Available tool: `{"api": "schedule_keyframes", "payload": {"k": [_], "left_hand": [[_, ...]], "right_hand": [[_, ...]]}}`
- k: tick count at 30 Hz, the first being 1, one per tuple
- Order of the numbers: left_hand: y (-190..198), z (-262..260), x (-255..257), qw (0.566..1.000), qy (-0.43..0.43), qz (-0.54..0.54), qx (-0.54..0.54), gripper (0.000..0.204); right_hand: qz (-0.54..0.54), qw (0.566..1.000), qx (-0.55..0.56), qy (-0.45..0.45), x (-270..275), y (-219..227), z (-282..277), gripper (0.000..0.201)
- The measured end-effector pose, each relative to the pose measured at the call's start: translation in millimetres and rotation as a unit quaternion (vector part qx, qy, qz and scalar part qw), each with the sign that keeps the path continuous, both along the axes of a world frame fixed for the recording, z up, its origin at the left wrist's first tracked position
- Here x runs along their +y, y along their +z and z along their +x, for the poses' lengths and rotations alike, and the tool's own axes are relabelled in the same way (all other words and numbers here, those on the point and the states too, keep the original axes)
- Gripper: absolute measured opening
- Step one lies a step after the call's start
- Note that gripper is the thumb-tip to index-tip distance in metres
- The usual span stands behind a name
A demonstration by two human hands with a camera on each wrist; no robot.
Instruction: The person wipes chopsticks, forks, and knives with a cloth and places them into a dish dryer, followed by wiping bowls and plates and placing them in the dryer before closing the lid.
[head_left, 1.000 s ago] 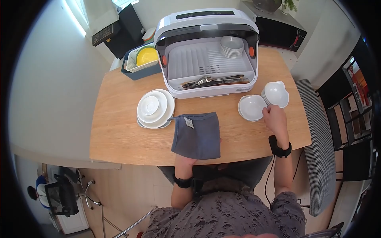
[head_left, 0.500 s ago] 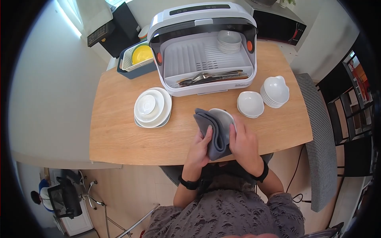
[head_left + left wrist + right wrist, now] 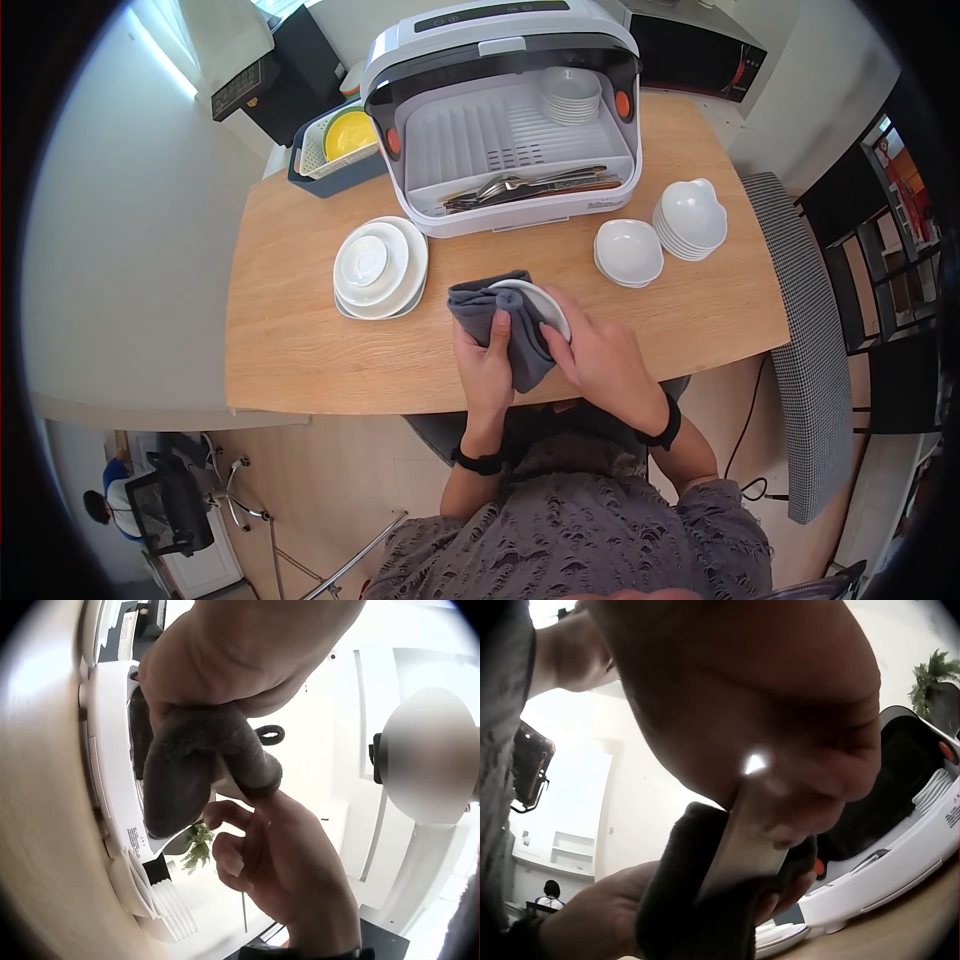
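Note:
A grey cloth (image 3: 527, 352) is wrapped over both faces of a white bowl (image 3: 548, 309), held over the front of the table. My left hand (image 3: 484, 372) grips the cloth and the bowl within it, thumb on top. My right hand (image 3: 606, 366) pinches the bowl's right rim. In the right wrist view the pale bowl (image 3: 742, 844) stands between the folds of the cloth (image 3: 682, 900). Two short stacks of white bowls, one at the right (image 3: 628, 252) and a taller one (image 3: 692, 216), stand on the table.
A white dish cabinet (image 3: 520, 212) with its lid raised holds small bowls (image 3: 571, 95) and cutlery (image 3: 530, 187). White plates (image 3: 402, 290) are stacked at the left. Behind them is a blue basket (image 3: 345, 178) with a yellow bowl (image 3: 349, 132).
My right hand has brought a bowl from the right-hand stacks to the cloth. Over the last half second the cloth has folded further round the bowl, and both hands have shifted slightly left.

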State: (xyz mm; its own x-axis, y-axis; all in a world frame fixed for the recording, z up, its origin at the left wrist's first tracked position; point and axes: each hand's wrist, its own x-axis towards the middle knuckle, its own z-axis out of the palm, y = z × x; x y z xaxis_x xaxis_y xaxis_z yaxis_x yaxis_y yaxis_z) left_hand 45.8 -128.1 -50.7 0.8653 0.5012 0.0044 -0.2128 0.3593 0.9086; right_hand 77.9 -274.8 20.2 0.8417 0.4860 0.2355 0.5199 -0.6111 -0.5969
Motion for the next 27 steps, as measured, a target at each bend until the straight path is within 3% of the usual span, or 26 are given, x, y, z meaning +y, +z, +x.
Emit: {"api": "schedule_keyframes", "payload": {"k": [2, 5, 7, 9, 12, 15, 18, 20, 22, 23, 26, 27], "left_hand": [[7.2, 0.3, -2.2, 0.996, 0.048, 0.071, -0.013, 0.035], [10.5, -4.5, 3.8, 0.986, 0.028, 0.161, -0.025, 0.032], [13.8, -12.3, 10.5, 0.956, -0.009, 0.294, 0.011, 0.032], [19.2, -16.1, 13.3, 0.898, -0.025, 0.44, 0.013, 0.03], [27.4, -16.8, 12.6, 0.893, -0.03, 0.449, 0.011, 0.03], [22.7, -8.0, -1.1, 0.983, 0.075, 0.166, -0.035, 0.031], [25.5, -8.2, 0.2, 0.982, 0.049, 0.174, -0.057, 0.034], [16.5, -16.4, 8.0, 0.962, 0.042, 0.267, -0.026, 0.034], [22.9, -19.7, 12.7, 0.913, 0.032, 0.404, -0.033, 0.035], [26.8, -16.3, 12.1, 0.886, 0.017, 0.453, -0.096, 0.039], [25.0, -15.9, 13.7, 0.841, -0.023, 0.529, -0.108, 0.04], [23.2, -15.3, 12.7, 0.849, -0.013, 0.52, -0.096, 0.042]], "right_hand": [[0.005, 1.0, 0.017, -0.011, 3.3, -8.4, -5.3, 0.032], [-0.011, 1.0, 0.011, 0.016, -2.5, -9.1, -2.8, 0.029], [-0.041, 0.998, -0.004, 0.056, -10.8, -2.3, 3.1, 0.027], [-0.083, 0.991, -0.02, 0.101, -17.0, 5.7, 9.1, 0.025], [-0.07, 0.992, -0.043, 0.093, -16.2, -0.7, 12.6, 0.023], [0.017, 0.999, -0.042, 0.018, -1.1, -6.0, 0.8, 0.022], [0.023, 0.999, 0.023, -0.02, 6.3, -27.9, -12.0, 0.025], [-0.016, 1.0, 0.024, 0.006, -0.5, -28.4, -8.3, 0.027], [-0.034, 0.998, 0.009, 0.044, -7.8, -23.2, -1.3, 0.029], [-0.034, 0.997, -0.007, 0.067, -12.2, -17.2, 1.8, 0.03], [-0.056, 0.994, -0.021, 0.096, -19.3, -23.5, 4.4, 0.033], [-0.067, 0.993, -0.02, 0.1, -19.0, -24.4, 5.4, 0.035]]}}
